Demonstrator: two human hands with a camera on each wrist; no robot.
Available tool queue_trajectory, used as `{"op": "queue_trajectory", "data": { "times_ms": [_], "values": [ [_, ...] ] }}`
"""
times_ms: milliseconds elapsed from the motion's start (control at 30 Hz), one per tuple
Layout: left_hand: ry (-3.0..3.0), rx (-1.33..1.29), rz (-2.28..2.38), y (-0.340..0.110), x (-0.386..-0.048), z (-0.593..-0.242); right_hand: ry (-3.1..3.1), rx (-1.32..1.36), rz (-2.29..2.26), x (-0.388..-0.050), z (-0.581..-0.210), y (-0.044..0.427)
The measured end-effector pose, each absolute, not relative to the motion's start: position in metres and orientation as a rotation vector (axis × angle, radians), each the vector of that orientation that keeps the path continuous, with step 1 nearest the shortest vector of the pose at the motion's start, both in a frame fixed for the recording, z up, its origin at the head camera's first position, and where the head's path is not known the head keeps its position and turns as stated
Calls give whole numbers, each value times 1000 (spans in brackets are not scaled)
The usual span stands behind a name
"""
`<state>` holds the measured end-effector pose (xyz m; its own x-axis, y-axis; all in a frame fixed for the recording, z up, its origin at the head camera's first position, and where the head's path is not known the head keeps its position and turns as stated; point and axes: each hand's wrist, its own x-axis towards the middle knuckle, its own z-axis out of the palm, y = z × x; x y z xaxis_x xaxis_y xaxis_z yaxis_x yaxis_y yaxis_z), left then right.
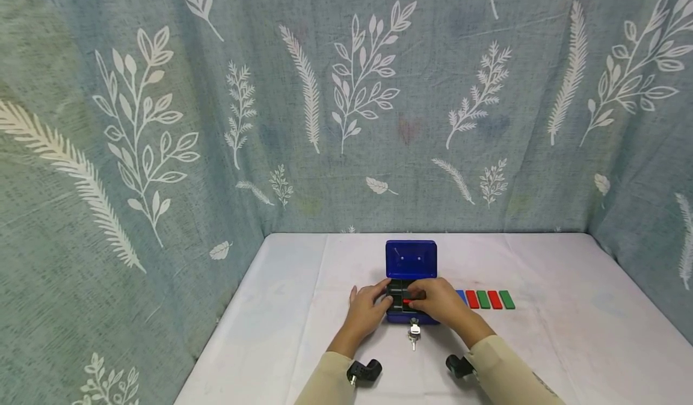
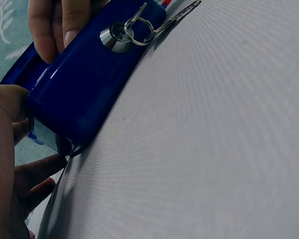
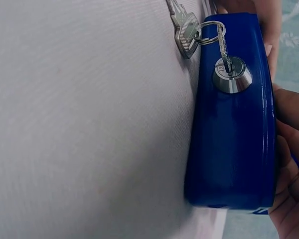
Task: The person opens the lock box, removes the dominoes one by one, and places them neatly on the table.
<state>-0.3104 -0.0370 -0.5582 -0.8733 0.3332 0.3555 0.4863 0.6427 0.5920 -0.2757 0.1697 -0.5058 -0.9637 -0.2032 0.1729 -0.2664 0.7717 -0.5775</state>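
Note:
A blue metal cash box [image 1: 399, 319] stands on the table with its lid [image 1: 411, 257] raised. Inside sits a black tray [image 1: 396, 290] split into compartments. My left hand [image 1: 367, 313] grips the box's left end, thumb at the rim and other fingers spread along the side. Over the right compartments, my right hand [image 1: 445, 302] reaches in from above, its thumb and fingers pinching a small red block [image 1: 406, 301], mostly covered by the hand. A key [image 3: 224, 50] is in the front lock [image 3: 232, 75]; another key [image 3: 187, 35] hangs from its ring.
Right of the box, a row of flat blocks lies on the white table: a blue block [image 1: 462, 297], a red block [image 1: 473, 299], a green block [image 1: 483, 299] and others. A leaf-patterned curtain [image 1: 346, 194] encloses the back and sides.

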Motion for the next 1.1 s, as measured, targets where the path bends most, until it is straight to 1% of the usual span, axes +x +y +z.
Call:
{"op": "queue_trajectory", "data": {
  "times_ms": [233, 1100],
  "values": [
    [-2662, -659, -1049, -36, -309, -559, -2878, 360, 933, -277, -507, 168],
    [-2661, -647, -1036, -35, -312, -560, -2813, 528, 753, -275, -511, 171]
  ]
}}
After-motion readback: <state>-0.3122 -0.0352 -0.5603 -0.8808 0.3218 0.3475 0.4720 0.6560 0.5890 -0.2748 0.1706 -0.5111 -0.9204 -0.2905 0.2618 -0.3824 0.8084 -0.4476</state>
